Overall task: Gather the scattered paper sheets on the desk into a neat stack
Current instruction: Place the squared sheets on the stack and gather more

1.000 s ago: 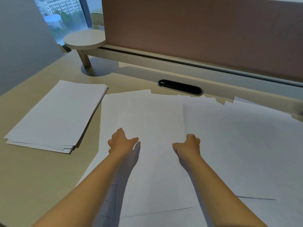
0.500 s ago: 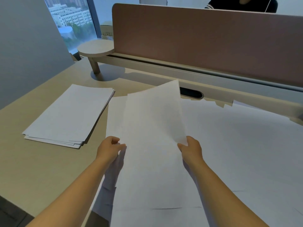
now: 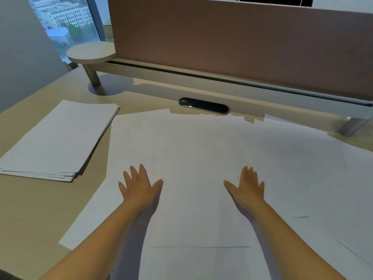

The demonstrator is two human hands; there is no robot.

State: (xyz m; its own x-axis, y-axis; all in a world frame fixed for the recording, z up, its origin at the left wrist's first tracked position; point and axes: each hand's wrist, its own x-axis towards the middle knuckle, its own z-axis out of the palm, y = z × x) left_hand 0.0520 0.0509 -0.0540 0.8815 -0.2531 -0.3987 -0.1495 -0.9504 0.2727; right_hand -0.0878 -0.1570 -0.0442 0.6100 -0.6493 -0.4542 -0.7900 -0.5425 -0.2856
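— On the pale counter point(image 3: 36, 209), beneath a brown divider panel point(image 3: 242, 47): left hand point(image 3: 141, 188) and right hand point(image 3: 247, 190) laid palm-down on the scattered paper sheets point(image 3: 201, 154), fingers straight and spread.

— Grip?

— Wide on both sides; nothing pinched or curled around, only flat contact with the top sheets.

— And the paper?

— Spread in overlapping layers from centre to the right edge of view, far corners reaching just short of a dark oval cable port point(image 3: 204, 105). Gathered already: a paper stack point(image 3: 58, 138) at left, edges slightly uneven, lying just beside the loose sheets and apart from both hands.

— Anything else?

— Round side shelf point(image 3: 90, 52) on a short leg at the far left corner; window point(image 3: 64, 19) beyond, showing buildings and trees. Dark-clothed person barely visible above the divider.
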